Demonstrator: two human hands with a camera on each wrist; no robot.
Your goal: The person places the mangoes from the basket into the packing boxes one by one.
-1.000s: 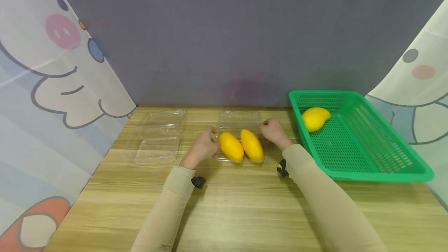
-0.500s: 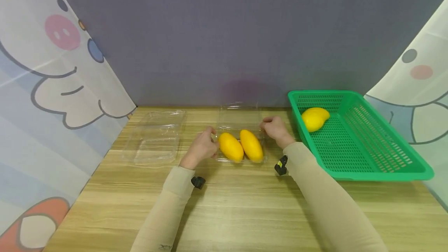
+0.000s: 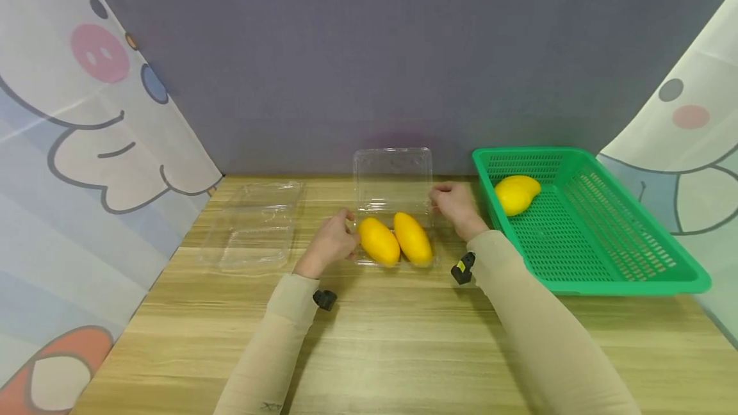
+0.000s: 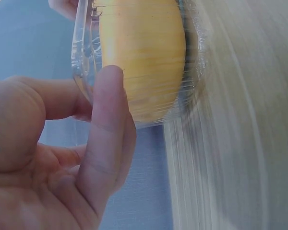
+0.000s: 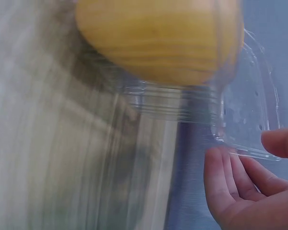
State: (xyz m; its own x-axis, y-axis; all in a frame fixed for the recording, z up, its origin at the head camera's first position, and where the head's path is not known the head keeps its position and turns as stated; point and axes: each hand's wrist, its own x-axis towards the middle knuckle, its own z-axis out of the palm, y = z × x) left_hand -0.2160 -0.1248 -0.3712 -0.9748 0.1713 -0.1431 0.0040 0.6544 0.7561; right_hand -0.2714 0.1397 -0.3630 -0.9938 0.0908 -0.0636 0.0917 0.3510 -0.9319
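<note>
We've got left hand (image 3: pixel 332 241) fingers pinching clear box (image 4: pixel 79 57), right hand (image 3: pixel 458 210) fingers curled round raised lid (image 3: pixel 393 175), couple mangoes (image 3: pixel 378 241) inside box.

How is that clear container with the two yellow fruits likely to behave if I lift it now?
The clear container will probably flex, since its plastic looks thin and see-through. Its weight likely sits toward the near side, as both yellow fruits lie there, with the lid raised behind. Being smooth and rounded, they may slide or roll if it tilts.

Beige sleeves (image 3: pixel 268 354), dark marking (image 3: pixel 271 406) on left; black wrist cameras (image 3: pixel 325 300), right yellow-patched.
</note>
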